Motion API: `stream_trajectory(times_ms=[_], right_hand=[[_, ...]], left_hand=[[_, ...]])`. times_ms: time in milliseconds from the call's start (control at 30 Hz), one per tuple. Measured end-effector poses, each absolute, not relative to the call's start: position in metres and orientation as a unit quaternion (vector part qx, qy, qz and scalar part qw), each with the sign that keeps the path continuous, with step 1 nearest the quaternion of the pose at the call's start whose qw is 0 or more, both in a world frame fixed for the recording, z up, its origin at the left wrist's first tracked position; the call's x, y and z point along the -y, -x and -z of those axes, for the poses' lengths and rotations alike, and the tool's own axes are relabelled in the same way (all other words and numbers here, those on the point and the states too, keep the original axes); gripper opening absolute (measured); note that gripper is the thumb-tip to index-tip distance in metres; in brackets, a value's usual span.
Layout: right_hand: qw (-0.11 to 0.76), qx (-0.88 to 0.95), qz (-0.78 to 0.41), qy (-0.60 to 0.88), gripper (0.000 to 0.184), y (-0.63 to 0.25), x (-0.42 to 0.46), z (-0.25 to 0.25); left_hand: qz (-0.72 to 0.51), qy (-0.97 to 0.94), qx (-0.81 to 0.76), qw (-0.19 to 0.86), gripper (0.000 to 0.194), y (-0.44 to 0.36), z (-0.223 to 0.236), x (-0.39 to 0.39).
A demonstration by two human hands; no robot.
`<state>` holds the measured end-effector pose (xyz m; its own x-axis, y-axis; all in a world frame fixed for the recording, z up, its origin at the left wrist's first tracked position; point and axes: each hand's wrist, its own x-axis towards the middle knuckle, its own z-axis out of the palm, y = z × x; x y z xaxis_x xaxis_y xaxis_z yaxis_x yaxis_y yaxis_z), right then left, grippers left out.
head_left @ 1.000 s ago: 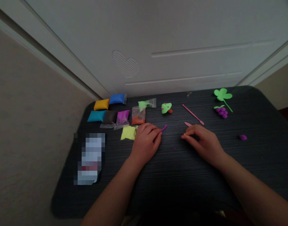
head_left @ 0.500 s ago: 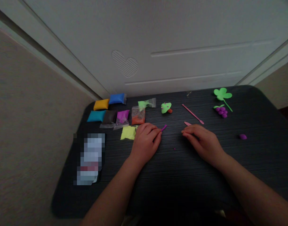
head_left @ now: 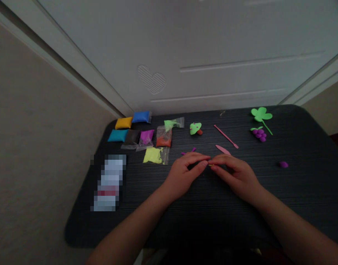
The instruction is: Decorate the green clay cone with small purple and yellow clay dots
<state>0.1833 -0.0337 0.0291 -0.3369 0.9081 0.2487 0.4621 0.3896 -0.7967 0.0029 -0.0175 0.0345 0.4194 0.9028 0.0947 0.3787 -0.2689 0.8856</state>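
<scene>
Over the middle of the table, my left hand (head_left: 187, 172) and my right hand (head_left: 236, 176) meet at the fingertips. Between the right thumb and forefinger is a small yellow piece of clay (head_left: 211, 165). The left thumb and forefinger are pinched against its left end; what lies between them is hidden. Thin purple clay strips (head_left: 193, 149) lie just beyond my left hand, partly covered by it. A pink clay knife (head_left: 222, 149) sits behind the right fingers, with a long pink modelling tool (head_left: 226, 136) farther back. A mushroom-like clay figure (head_left: 196, 128) has a green cap and brown stem.
Bags of coloured clay stand at the back left, among them a blue bag (head_left: 141, 117), an orange-red bag (head_left: 164, 137) and a yellow-green bag (head_left: 154, 155). A blurred-out phone-like object (head_left: 109, 184) lies left. Rightward are a green clover (head_left: 260, 114), purple grapes (head_left: 259, 134) and a purple lump (head_left: 283, 164).
My left hand has moved right, away from the yellow-green bag and purple strips, to meet my right hand's fingertips. The right hand has shifted slightly left and nearer me, uncovering more of the pink knife.
</scene>
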Motion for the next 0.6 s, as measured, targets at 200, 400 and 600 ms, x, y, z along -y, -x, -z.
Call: stream_trajectory(times_ms=[200,400,600], right_hand=[[0.360,0.735,-0.299,0.490,0.013,-0.186,0.033,-0.027],[0.353,0.735,-0.271,0.511,0.011,-0.189,0.029,-0.024],[0.322,0.752,-0.225,0.530,0.016,-0.196,0.021,-0.021]], left_hand=[[-0.295,-0.702,-0.445,0.472,0.021,-0.010,-0.030,0.012],[-0.279,-0.725,-0.456,0.434,0.021,-0.014,-0.022,0.007],[-0.276,-0.784,-0.464,0.308,0.019,-0.018,-0.019,0.004]])
